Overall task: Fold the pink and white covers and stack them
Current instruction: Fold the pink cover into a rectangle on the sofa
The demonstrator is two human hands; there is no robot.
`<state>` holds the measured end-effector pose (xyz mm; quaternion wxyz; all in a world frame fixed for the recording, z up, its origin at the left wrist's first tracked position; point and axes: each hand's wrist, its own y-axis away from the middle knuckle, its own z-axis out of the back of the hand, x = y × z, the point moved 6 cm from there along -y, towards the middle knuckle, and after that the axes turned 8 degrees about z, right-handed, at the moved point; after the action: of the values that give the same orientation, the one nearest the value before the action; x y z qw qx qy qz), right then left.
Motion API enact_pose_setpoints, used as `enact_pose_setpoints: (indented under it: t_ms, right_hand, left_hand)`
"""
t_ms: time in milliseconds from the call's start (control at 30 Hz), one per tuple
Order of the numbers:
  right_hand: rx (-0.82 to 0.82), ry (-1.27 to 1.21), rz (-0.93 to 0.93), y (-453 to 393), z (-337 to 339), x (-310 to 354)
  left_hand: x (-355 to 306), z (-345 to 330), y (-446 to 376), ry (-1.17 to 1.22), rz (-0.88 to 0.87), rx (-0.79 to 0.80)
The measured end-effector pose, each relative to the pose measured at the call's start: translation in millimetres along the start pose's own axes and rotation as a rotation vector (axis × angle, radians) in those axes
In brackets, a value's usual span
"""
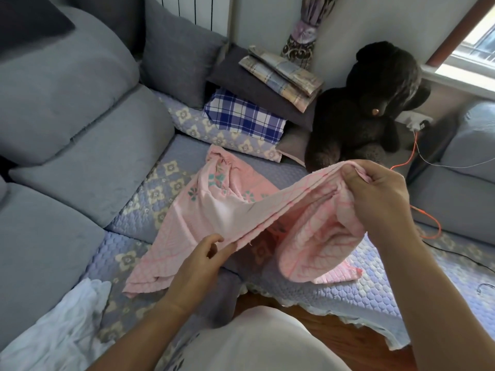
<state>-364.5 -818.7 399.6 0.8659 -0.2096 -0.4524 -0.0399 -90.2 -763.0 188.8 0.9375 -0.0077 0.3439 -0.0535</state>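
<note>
The pink cover (302, 215) is matt quilted cloth; the sofa cushions (67, 84) look soft, finely napped fabric.

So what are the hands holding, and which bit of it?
Both grip the pink cover along its top edge: the right hand bunches one end, and the left hand pinches the edge lower down.

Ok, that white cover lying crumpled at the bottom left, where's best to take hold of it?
Probably by the scalloped edge at the top of the white cover, coming from the right with the left hand. It lies bunched up, and that edge is the only clear border showing; its corners are hidden.
</note>
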Motion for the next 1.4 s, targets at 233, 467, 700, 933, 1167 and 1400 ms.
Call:
enact_pose_setpoints:
  t_ms: [233,467,700,933,1167,1400]
  right_hand:
    - [0.031,0.030,0.008,5,-10,11]
    - [-0.075,0.036,-0.031,-4,0,-2]
    - [-0.183,-0.003,-0.022,-10,18,-14]
    - [1.139,0.406,0.277,75,-99,27]
    - [0.794,0.570,0.405,37,-93,30]
    - [0.314,0.311,0.292,13,-56,73]
  left_hand:
    - [31,-25,-7,-0.113,-0.036,-0.052]
    - [35,3,21,0.185,0.057,-0.207]
    - [12,29,3,0.501,0.250,-0.118]
    - [-102,84,-26,0.347,-0.225,0.125]
    - [-72,55,-20,0.628,0.062,-0.011]
    - [-25,-1,5,0.387,0.266,-0.117]
